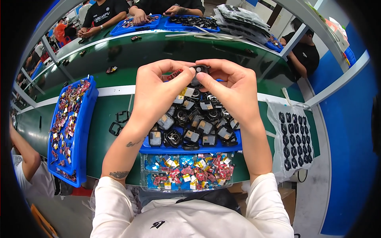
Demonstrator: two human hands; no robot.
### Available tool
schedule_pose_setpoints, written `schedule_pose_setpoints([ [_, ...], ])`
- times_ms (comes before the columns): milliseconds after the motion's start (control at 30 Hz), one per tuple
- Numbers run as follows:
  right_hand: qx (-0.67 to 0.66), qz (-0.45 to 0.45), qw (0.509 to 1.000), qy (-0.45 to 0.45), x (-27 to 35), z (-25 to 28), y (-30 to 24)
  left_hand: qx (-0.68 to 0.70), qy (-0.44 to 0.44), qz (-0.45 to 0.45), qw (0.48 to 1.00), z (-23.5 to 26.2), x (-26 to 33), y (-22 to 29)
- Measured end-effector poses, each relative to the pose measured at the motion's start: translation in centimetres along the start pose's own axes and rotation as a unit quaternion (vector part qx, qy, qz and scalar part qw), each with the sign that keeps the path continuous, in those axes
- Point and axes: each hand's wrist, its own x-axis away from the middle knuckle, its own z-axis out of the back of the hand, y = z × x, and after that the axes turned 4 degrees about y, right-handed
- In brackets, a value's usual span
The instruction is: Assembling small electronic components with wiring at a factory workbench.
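My left hand (pixel 162 81) and my right hand (pixel 232 81) are raised together over the bench, both closed on a small black watch case (pixel 201 70). Both thumbs press against its near side, and the fingers curl behind it, partly hidden. A small red circuit board (pixel 174 74) shows between the thumb and fingers of my left hand. Beneath the hands, a blue tray (pixel 190 150) is heaped with black watch cases (pixel 191 136), many with pale square faces. Closer to me, a clear tray (pixel 143 174) holds red circuit boards and silver-yellow battery cells (pixel 186 177).
A long blue tray (pixel 84 158) of red boards stands at the left. Black frames (pixel 115 127) lie beside the middle tray. A plastic-covered sheet (pixel 279 158) of black parts lies right. Beyond runs a green belt (pixel 158 51); metal posts (pixel 337 81) and co-workers surround the bench.
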Motion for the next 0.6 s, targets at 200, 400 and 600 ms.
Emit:
schedule_pose_setpoints([
  [200,-0.014,0.013,1.0,0.023,0.1,-0.4,0.0,0.009,0.001,0.021,1.0,-0.1,0.2,0.3],
  [400,-0.045,0.033,0.996,0.062,-0.2,0.3,-0.1,0.039,-0.006,-0.001,0.999,-0.1,0.3,0.8],
  [600,-0.129,-0.032,0.99,0.045,-0.5,0.8,-0.2,-0.076,0.007,-0.103,0.992,0.5,0.3,0.8],
])
